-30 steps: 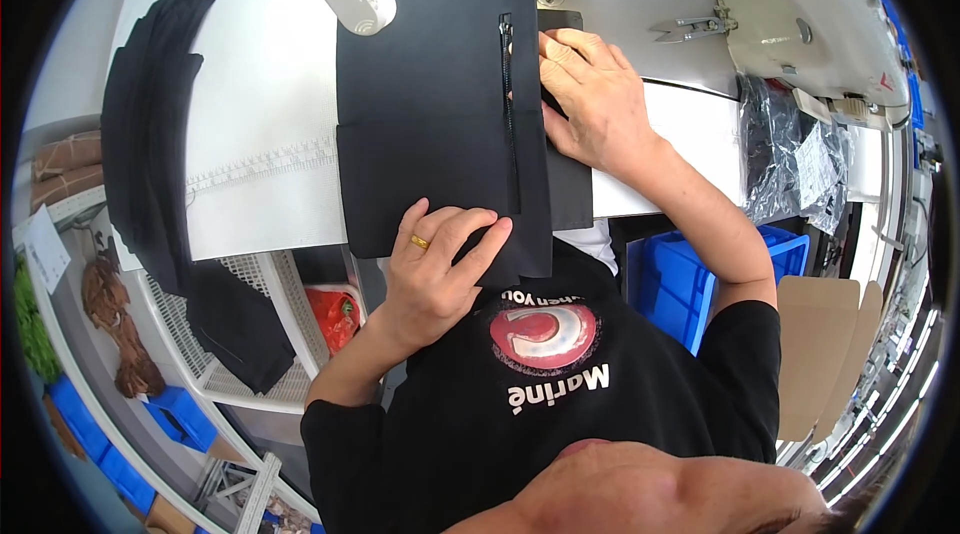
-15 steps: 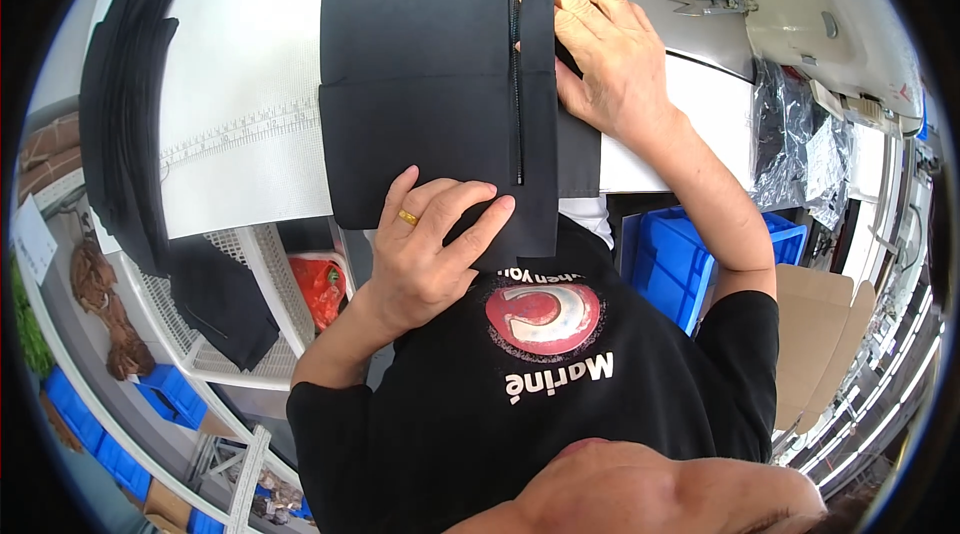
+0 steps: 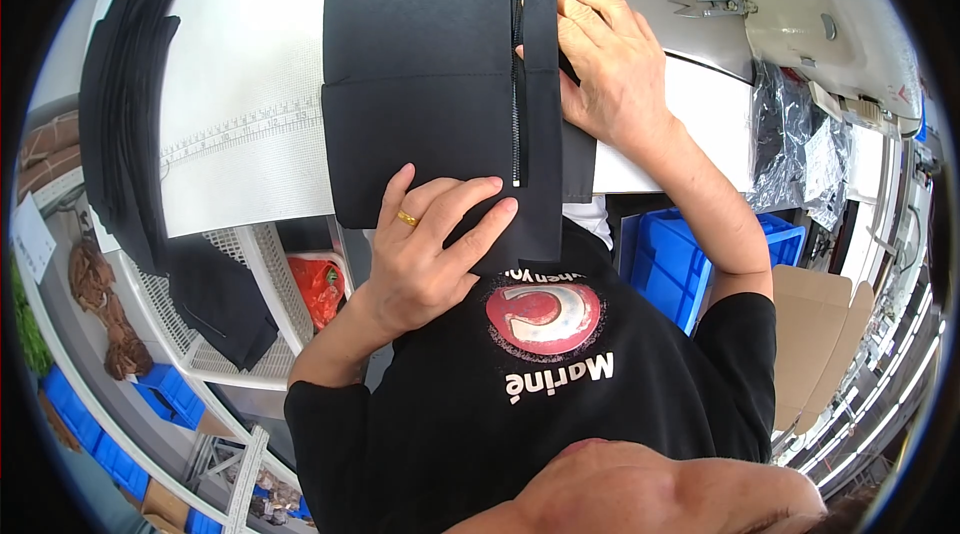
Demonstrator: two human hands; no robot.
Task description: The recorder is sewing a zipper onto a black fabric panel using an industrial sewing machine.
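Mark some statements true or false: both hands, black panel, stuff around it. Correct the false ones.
1. The left hand, with a gold-coloured ring, rests on the black panel. True.
2. The right hand is at the panel's left edge. False: the right hand is at its right edge.
3. The zipper sits nearer the panel's right edge than its left. True.
4. The metal snips are in the left hand. False: the snips lie apart from both hands, at the upper right.
5. A stack of black fabric lies left of the panel. True.
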